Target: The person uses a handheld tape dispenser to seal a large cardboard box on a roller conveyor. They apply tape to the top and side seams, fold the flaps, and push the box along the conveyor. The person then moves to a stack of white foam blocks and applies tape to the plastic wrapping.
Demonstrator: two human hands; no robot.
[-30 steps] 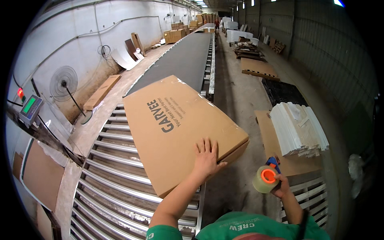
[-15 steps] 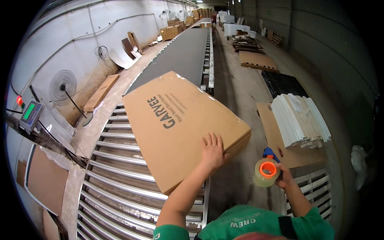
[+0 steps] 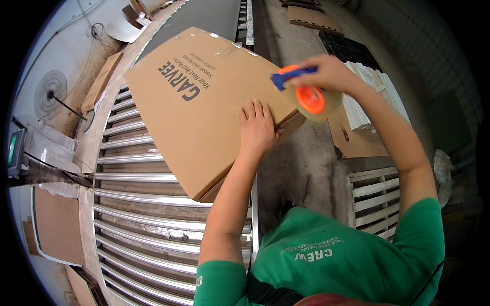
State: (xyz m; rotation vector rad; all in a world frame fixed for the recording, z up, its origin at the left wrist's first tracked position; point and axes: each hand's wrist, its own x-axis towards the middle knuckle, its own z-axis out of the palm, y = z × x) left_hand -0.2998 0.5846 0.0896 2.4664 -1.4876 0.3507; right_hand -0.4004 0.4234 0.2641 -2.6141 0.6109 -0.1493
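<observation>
A large brown cardboard box (image 3: 204, 122) lies at an angle across the metal rollers, its far end reaching toward the dark belt. My left hand (image 3: 258, 127) rests on the top of the box near its right corner, fingers stretched out and slightly spread. In my right hand (image 3: 326, 74) is a tape dispenser (image 3: 294, 76) with a blue handle, orange parts and a roll of clear tape, partly smeared by motion. It is held up beside the right edge of the box; whether it touches the cardboard I cannot tell. Strips of clear tape glint along the far right edge.
The roller conveyor (image 3: 153, 222) runs beneath the box to a dark belt (image 3: 206, 23). On the left are a standing fan (image 3: 51, 94) and a scale display (image 3: 16, 148). At right lie white strips (image 3: 357, 109), a flat cardboard sheet (image 3: 365, 145) and a slatted pallet (image 3: 375, 199).
My right hand has raised the tape dispenser from low at my right side up to the box's right edge. My left hand stays on the box. The view has tilted downward.
</observation>
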